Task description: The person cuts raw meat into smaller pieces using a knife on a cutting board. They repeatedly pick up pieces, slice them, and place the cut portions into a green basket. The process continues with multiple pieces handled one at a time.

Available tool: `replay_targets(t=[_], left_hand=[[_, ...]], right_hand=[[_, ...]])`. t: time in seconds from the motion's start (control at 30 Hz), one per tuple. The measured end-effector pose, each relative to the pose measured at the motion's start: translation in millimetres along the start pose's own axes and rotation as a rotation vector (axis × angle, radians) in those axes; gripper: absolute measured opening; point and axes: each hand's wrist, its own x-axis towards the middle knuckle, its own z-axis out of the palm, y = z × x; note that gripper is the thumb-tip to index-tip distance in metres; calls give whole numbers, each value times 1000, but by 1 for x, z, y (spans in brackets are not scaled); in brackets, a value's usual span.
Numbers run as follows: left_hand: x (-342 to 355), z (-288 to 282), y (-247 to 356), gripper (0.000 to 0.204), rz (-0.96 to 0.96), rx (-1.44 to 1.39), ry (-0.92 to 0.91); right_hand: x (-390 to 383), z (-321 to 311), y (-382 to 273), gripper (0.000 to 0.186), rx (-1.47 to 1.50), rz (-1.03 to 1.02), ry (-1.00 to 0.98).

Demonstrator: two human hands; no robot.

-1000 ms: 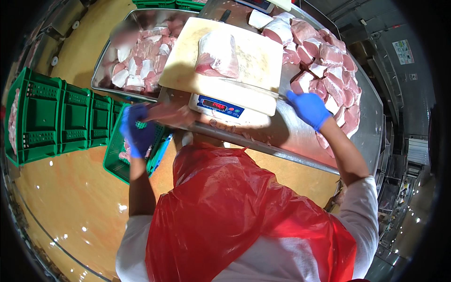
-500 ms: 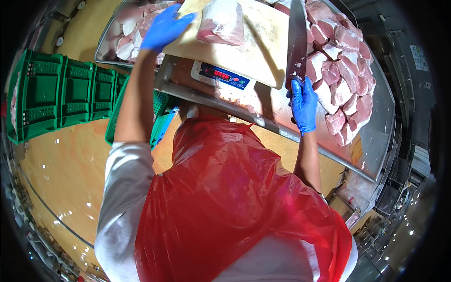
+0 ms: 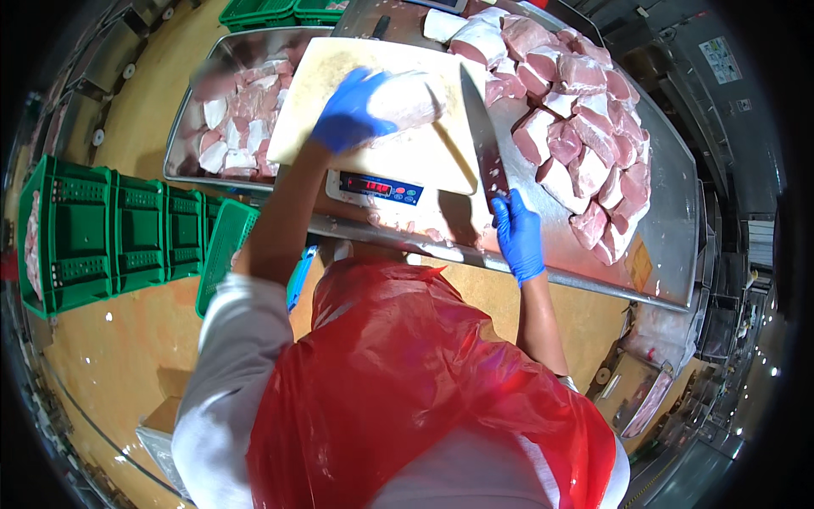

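Observation:
My left hand (image 3: 349, 113), in a blue glove, grips the left end of a pale pork piece (image 3: 407, 100) on the white cutting board (image 3: 305, 93). At the board's right edge, my right hand (image 3: 517, 231), also gloved in blue, holds a long knife (image 3: 482, 127) by the handle, blade pointing away from me. The board sits over a digital scale (image 3: 378, 188) on the steel table (image 3: 653, 263).
A heap of pork pieces (image 3: 585, 136) covers the table's right part. A steel tub (image 3: 182, 148) of meat stands left of the board. Green crates (image 3: 140, 246) line the left side; another green crate (image 3: 222, 246) sits below the tub, with more (image 3: 254, 12) at the back.
My left hand moved from beside the crate onto the pork. My right hand took up the knife and now holds it out along the board's edge. The pork has shifted right.

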Motion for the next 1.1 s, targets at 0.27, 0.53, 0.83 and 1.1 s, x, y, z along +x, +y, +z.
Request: replay_targets(t=[0.27,0.53,0.83,1.1], left_hand=[[-36,-7,72,26,-1009,-541,518],[-28,-3,85,8,-1100,-534,429],[-99,-51,104,5,-1138,-216,360],[-78,-41,114,37,-697,-271,473]], right_hand=[[53,46,-55,19,-188,-131,-171],[155,84,-143,25,-133,-437,-207],[108,-15,-15,23,-592,-473,-540],[92,-48,9,22,-508,-494,-269]])
